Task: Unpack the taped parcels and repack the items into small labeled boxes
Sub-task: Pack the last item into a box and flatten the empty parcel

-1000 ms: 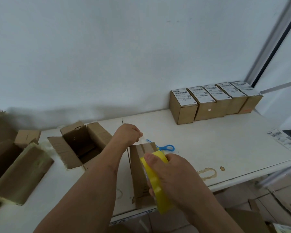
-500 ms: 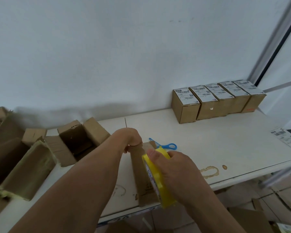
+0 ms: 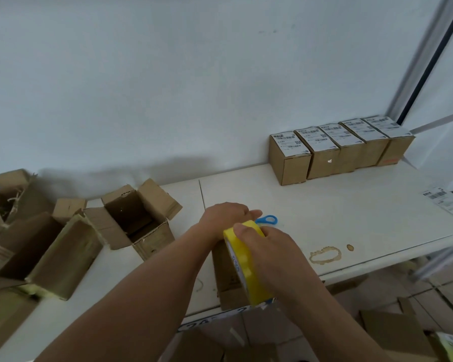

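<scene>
The left hand (image 3: 226, 215) lies curled on the far top edge of a small cardboard box (image 3: 226, 278) and holds it at the front of the white table (image 3: 351, 218). The right hand (image 3: 270, 246) grips a yellow tape roll (image 3: 243, 259) against the box. Left stands one open carton (image 3: 134, 220). Five labeled boxes (image 3: 335, 150) line the white wall (image 3: 168, 87).

Bare white tabletop (image 3: 351, 218) lies open at centre right, between the row of five labelled brown cardboard boxes (image 3: 340, 150) against the wall and the front edge. At the left, an open-flapped brown carton (image 3: 136, 218) and torn cardboard parcels (image 3: 37, 246) crowd the surface. Blue-handled scissors (image 3: 267, 220) lie just behind the hands at centre.
</scene>
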